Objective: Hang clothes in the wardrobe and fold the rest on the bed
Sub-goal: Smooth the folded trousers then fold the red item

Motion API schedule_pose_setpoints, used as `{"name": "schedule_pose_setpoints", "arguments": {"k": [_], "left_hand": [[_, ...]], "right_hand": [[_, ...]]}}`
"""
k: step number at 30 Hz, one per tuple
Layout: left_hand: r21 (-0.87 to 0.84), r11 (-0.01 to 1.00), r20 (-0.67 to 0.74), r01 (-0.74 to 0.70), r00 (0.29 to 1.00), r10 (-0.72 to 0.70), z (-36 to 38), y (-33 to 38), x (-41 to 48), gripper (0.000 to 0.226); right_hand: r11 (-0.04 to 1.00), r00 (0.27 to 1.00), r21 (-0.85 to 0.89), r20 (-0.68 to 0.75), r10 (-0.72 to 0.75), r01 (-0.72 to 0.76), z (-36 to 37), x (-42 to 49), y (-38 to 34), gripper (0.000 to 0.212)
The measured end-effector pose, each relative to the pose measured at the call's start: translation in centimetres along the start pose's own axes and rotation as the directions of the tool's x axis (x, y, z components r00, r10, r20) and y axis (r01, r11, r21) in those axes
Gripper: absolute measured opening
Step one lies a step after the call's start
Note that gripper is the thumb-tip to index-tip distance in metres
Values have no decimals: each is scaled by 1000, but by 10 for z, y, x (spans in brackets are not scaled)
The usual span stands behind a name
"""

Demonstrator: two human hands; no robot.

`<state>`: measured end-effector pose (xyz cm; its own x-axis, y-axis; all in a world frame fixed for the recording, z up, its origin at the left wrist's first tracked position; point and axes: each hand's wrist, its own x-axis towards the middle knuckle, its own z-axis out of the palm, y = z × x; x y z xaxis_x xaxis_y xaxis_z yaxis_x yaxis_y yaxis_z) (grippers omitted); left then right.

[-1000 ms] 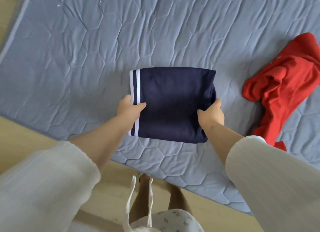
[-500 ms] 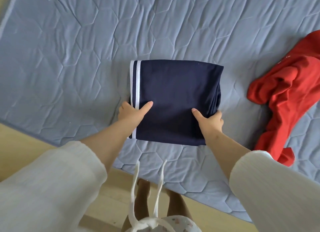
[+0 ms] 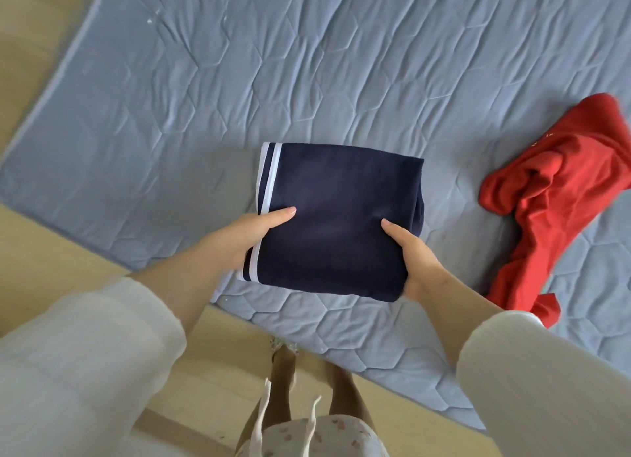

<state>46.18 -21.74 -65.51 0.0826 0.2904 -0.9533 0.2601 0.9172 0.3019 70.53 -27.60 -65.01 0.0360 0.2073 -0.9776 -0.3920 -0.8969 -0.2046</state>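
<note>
A folded navy garment (image 3: 338,214) with white stripes along its left edge is held just above the bed's blue quilted cover (image 3: 205,115). My left hand (image 3: 244,238) grips its striped left edge, thumb on top and fingers underneath. My right hand (image 3: 415,258) grips the right near corner the same way. The near edge of the garment hangs over the bed's front edge. A crumpled red garment (image 3: 560,197) lies unfolded on the bed to the right.
The blue cover spreads wide behind and to the left of the navy garment. Light wooden floor (image 3: 85,251) borders the bed at the front and left. My legs and white drawstrings show at the bottom centre.
Both hands have shifted from the garment's side edges to pinch its near corners, thumbs on top. The navy garment has come toward me, near the bed's front edge.
</note>
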Motion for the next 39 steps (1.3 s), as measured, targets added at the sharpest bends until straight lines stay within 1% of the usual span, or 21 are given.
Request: {"name": "schedule_pose_setpoints", "arguments": {"k": [1,3,5,7,10,13,16,19,24,29,35,39], "left_hand": [[-10,1000,-9,7,1000,-7,-3,1,-12,39],[-62,998,-4,18,1000,-18,-9,5,-35,39],[-113,993,-12,24,1000,-26,-13,12,-59,38],[-126,992,-38,28,999,-33,-17,19,-85,37],[-158,987,-77,-16,997,4,-26,30,-123,36],[-213,970,-130,-118,987,92,-37,42,-162,35],[-231,949,-183,-216,967,176,-50,56,-209,32],[-257,919,-240,-298,941,238,-71,71,-259,32],[-310,837,-311,-450,880,358,-114,95,-347,32],[-354,752,-445,-557,807,389,-169,101,-434,32],[-358,641,-578,-679,701,419,-251,85,-522,38],[-350,574,-643,-741,635,428,-318,66,-567,29]], "right_hand": [[999,997,30,75,29,-31,1,-11,-1,43],[994,983,99,181,36,-55,4,-30,0,35],[986,971,156,240,16,-55,10,-51,0,31],[985,968,167,251,-4,-39,19,-72,-4,26],[995,965,98,260,-33,8,31,-104,-20,22],[998,959,-2,275,-62,65,45,-138,-46,23],[985,949,-87,290,-121,152,65,-180,-74,20],[957,926,-153,329,-185,246,91,-226,-98,26],[891,846,-205,453,-281,405,148,-308,-130,28],[805,752,-253,576,-321,537,226,-388,-145,36],[699,609,-270,737,-292,662,335,-468,-144,29],[633,537,-273,799,-271,725,418,-507,-126,31]]}}
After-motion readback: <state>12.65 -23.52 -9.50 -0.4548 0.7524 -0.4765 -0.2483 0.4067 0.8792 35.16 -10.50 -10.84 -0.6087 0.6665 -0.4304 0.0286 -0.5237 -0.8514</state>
